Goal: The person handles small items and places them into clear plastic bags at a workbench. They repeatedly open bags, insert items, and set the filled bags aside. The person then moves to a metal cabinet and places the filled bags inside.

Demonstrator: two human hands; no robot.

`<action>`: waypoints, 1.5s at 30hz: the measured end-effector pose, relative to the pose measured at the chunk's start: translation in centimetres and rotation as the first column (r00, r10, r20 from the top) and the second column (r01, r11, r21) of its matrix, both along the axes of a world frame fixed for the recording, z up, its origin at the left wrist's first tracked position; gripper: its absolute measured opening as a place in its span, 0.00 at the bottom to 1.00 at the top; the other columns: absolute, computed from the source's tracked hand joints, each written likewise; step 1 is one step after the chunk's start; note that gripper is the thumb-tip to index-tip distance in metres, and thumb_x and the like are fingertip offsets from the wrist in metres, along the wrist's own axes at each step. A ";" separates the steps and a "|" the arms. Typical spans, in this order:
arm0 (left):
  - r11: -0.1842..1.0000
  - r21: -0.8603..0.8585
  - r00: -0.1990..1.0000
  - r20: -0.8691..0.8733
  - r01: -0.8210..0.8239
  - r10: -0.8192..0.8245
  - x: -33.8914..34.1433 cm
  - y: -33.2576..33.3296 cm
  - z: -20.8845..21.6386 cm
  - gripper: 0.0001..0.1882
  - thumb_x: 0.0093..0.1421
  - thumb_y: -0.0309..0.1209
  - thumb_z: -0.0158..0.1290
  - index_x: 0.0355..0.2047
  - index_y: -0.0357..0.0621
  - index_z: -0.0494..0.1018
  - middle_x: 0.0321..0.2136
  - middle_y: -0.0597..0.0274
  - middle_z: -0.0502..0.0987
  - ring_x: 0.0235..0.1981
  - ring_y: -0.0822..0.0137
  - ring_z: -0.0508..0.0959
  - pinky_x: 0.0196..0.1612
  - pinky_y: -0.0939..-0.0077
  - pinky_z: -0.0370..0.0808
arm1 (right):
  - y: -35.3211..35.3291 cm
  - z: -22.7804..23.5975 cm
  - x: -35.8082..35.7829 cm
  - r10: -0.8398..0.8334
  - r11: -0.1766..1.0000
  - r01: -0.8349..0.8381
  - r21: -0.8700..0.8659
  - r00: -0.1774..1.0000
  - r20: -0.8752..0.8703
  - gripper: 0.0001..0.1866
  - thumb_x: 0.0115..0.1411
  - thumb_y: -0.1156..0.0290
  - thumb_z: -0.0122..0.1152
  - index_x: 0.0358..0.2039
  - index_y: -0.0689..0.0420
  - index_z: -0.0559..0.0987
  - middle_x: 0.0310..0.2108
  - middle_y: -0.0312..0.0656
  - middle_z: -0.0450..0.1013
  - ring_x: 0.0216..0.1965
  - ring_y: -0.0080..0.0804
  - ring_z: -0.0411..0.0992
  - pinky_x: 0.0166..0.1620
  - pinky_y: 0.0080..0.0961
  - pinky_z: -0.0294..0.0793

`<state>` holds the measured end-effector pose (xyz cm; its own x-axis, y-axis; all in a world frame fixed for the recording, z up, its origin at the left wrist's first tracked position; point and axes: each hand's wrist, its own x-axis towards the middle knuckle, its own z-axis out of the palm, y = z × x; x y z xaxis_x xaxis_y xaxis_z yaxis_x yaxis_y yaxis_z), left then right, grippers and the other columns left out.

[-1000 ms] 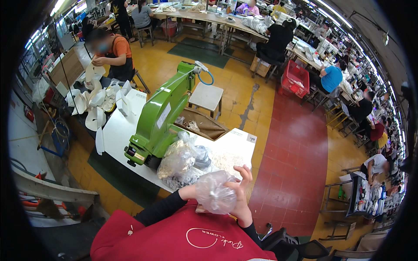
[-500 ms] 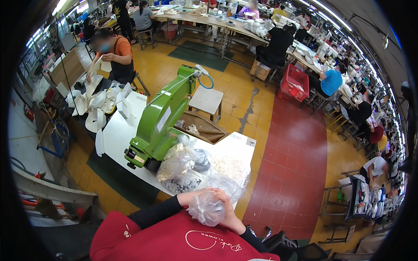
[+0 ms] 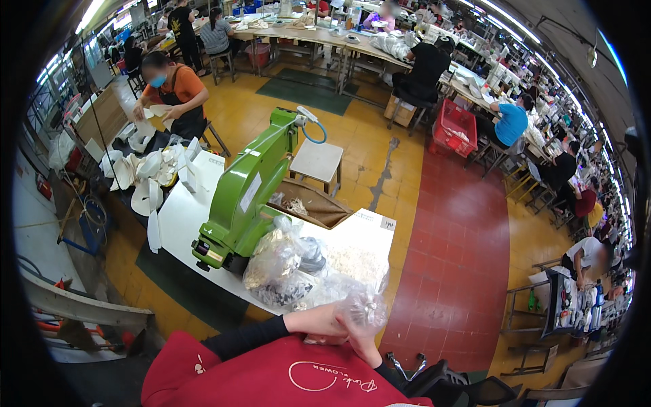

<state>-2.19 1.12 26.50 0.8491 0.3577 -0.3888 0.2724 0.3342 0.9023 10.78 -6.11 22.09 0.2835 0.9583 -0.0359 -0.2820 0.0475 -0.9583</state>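
Close to my body, at the near edge of the white table (image 3: 178,216), my left hand (image 3: 327,321) and my right hand (image 3: 363,339) come together on a transparent plastic bag (image 3: 364,310). Its bunched end puffs up above my right hand. My left hand's fingers close around the lower part, and some overlap hides them. Just beyond, filled transparent bags (image 3: 272,258) with pale and dark small pieces lean together on the table. A heap of small whitish pieces (image 3: 356,261) lies to their right.
A green press machine (image 3: 247,193) stands on the table, with a brown fabric-lined bin (image 3: 315,207) behind it. A stool (image 3: 317,161) stands beyond. At far left a person (image 3: 178,91) handles white pieces. A red crate (image 3: 453,129) and an office chair (image 3: 451,386) are to the right.
Both hands have moved slightly right, and the bag's bunched end has swung up and right from in front of my chest. The person at far left has lowered the white pieces.
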 end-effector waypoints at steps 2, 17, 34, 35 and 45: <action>0.996 0.058 0.991 0.113 0.071 -0.077 -0.3 -1.3 -3.9 0.10 0.57 0.31 0.51 0.21 0.41 0.70 0.10 0.69 0.65 0.08 0.77 0.63 0.11 0.83 0.61 | 1.0 0.2 0.9 0.133 0.986 -0.139 0.091 0.988 0.074 0.41 0.48 0.84 0.67 0.57 0.55 0.53 0.46 0.44 0.68 0.43 0.30 0.72 0.44 0.25 0.75; 0.973 0.220 0.989 0.105 0.075 -0.100 0.5 -2.3 -6.6 0.19 0.53 0.37 0.60 0.40 0.39 0.74 0.32 0.60 0.78 0.37 0.66 0.77 0.41 0.72 0.73 | 0.6 3.5 1.5 0.353 0.936 -0.348 0.056 0.925 -0.138 0.22 0.51 0.61 0.57 0.42 0.63 0.72 0.31 0.37 0.71 0.28 0.21 0.69 0.33 0.16 0.68; 0.918 0.359 0.981 0.154 -0.166 0.117 0.5 -2.1 -6.7 0.16 0.60 0.38 0.50 0.42 0.39 0.74 0.36 0.46 0.79 0.38 0.53 0.78 0.43 0.64 0.72 | 1.7 5.5 3.7 0.261 0.873 -0.255 0.416 0.964 0.042 0.30 0.49 0.69 0.71 0.52 0.49 0.70 0.62 0.53 0.55 0.53 0.47 0.67 0.54 0.36 0.67; 0.930 0.350 0.990 0.118 -0.113 0.076 0.8 -2.0 -7.1 0.16 0.60 0.38 0.50 0.42 0.39 0.74 0.36 0.46 0.79 0.38 0.53 0.78 0.43 0.64 0.72 | 1.1 5.7 4.6 0.327 0.831 -0.359 0.424 0.933 0.149 0.32 0.47 0.67 0.73 0.53 0.45 0.70 0.64 0.54 0.51 0.54 0.51 0.66 0.55 0.39 0.67; 0.897 0.393 0.928 0.368 -0.201 0.047 0.8 -5.0 -8.4 0.12 0.56 0.35 0.51 0.40 0.50 0.71 0.41 0.59 0.74 0.49 0.60 0.71 0.51 0.65 0.67 | -0.6 3.2 -0.1 -0.062 0.942 -0.233 0.241 0.584 0.810 0.18 0.41 0.69 0.75 0.31 0.56 0.76 0.26 0.41 0.74 0.30 0.41 0.74 0.32 0.33 0.71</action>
